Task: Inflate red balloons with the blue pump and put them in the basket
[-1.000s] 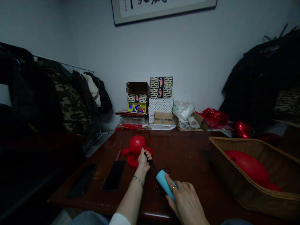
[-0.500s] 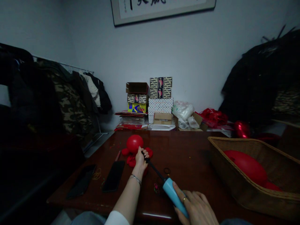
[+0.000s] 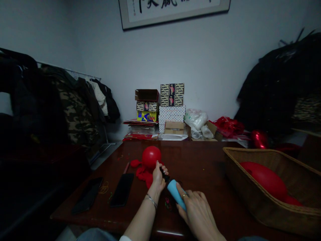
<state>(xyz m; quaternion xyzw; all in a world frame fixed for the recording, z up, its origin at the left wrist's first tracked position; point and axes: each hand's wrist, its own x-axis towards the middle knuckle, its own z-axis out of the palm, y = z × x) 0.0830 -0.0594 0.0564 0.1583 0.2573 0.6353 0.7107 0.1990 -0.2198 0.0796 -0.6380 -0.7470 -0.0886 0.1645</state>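
Observation:
A partly inflated red balloon (image 3: 151, 157) sits at the fingertips of my left hand (image 3: 158, 174), which is closed around its neck and the black nozzle end of a hand pump. The light blue pump (image 3: 176, 194) slants down to the right, with my right hand (image 3: 197, 209) wrapped round its barrel. Little of the black rod shows between the two hands. Behind and left of my left hand, limp red balloons (image 3: 144, 174) lie on the brown table (image 3: 200, 154).
Two dark phones (image 3: 122, 189) (image 3: 87, 195) and yellow rubber bands (image 3: 103, 187) lie on the left. A wicker basket (image 3: 250, 197) holding a large red balloon (image 3: 265, 179) stands at right. Stacked boxes (image 3: 172, 115) and a plastic bag (image 3: 197, 118) are at the back.
The pump's barrel has slid up toward my left hand, shortening the visible rod. My left hand and the balloon have shifted right, and the balloon looks slightly larger.

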